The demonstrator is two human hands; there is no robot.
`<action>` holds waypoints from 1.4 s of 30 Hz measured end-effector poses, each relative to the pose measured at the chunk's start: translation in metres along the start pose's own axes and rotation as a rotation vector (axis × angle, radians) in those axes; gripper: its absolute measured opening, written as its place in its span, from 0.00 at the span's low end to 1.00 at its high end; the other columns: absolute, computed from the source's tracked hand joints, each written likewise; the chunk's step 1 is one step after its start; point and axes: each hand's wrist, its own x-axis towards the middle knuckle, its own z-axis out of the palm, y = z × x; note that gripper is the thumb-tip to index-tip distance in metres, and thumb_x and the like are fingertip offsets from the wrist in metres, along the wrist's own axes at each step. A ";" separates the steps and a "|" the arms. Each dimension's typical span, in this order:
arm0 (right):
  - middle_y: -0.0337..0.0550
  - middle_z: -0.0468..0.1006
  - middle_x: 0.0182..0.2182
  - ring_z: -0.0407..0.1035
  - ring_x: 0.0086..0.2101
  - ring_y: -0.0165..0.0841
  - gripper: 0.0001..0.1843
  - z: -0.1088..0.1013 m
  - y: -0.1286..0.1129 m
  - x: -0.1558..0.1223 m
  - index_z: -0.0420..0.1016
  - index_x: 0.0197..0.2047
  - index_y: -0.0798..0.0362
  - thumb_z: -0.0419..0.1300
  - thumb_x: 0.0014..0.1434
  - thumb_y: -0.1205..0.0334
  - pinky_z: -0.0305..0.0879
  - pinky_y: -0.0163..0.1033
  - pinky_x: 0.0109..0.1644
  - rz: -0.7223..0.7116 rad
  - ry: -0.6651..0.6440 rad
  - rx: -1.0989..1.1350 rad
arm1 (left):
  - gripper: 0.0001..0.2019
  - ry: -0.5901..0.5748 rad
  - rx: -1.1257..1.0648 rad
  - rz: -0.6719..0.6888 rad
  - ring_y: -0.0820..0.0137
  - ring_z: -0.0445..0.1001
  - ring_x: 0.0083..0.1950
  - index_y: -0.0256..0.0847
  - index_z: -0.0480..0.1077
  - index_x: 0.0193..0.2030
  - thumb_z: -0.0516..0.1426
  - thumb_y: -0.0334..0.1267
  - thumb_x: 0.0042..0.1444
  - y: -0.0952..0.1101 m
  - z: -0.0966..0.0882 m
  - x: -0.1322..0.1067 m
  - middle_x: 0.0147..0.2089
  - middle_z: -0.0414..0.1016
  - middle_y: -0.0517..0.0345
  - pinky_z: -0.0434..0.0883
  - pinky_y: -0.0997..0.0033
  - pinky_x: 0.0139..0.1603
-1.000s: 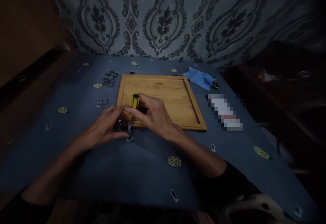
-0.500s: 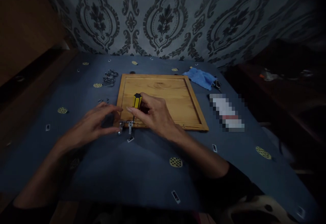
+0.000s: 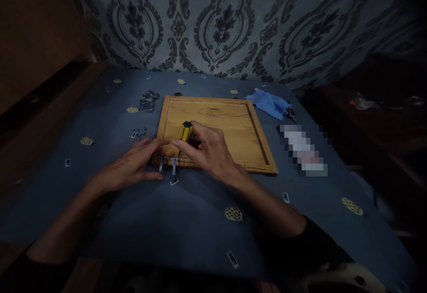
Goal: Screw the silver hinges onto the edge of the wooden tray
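Observation:
A square wooden tray-like board (image 3: pixel 233 126) lies on a blue patterned cloth (image 3: pixel 187 213). My right hand (image 3: pixel 207 150) is closed round a yellow and black screwdriver (image 3: pixel 185 132), held upright with its tip at the board's near left edge. Two small metal brackets (image 3: pixel 168 164) hang at that edge below the tip. My left hand (image 3: pixel 133 166) rests on the cloth just left of the brackets, fingers spread and reaching toward the board's corner, holding nothing I can see.
A pile of metal hooks (image 3: pixel 148 99) and some small loose metal parts (image 3: pixel 139 133) lie left of the board. A blue rag (image 3: pixel 270 104) sits at the back right, a blurred white object (image 3: pixel 303 150) to the right. A patterned wall stands behind.
My left hand drew back from the brackets, then came in again toward the board's corner with fingers spread. The right hand keeps the screwdriver upright at the same spot.

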 end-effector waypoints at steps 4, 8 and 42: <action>0.32 0.67 0.24 0.62 0.25 0.27 0.22 0.000 0.000 0.000 0.63 0.30 0.50 0.63 0.70 0.46 0.57 0.35 0.32 0.013 -0.001 0.001 | 0.31 -0.001 -0.016 0.010 0.54 0.73 0.61 0.53 0.59 0.72 0.62 0.54 0.67 0.000 0.000 0.000 0.58 0.73 0.51 0.74 0.50 0.61; 0.32 0.66 0.23 0.60 0.25 0.27 0.24 0.000 -0.001 0.001 0.62 0.30 0.49 0.61 0.70 0.43 0.56 0.36 0.31 0.024 -0.003 0.012 | 0.30 -0.004 -0.029 0.007 0.55 0.74 0.60 0.52 0.59 0.72 0.62 0.52 0.67 0.002 0.000 0.001 0.58 0.74 0.51 0.75 0.52 0.61; 0.33 0.68 0.25 0.63 0.27 0.27 0.23 0.020 -0.005 -0.009 0.65 0.30 0.50 0.64 0.69 0.45 0.60 0.36 0.31 0.074 -0.006 0.144 | 0.33 0.039 -0.104 -0.005 0.49 0.73 0.67 0.51 0.60 0.71 0.65 0.51 0.63 0.004 0.002 0.004 0.67 0.71 0.46 0.75 0.47 0.65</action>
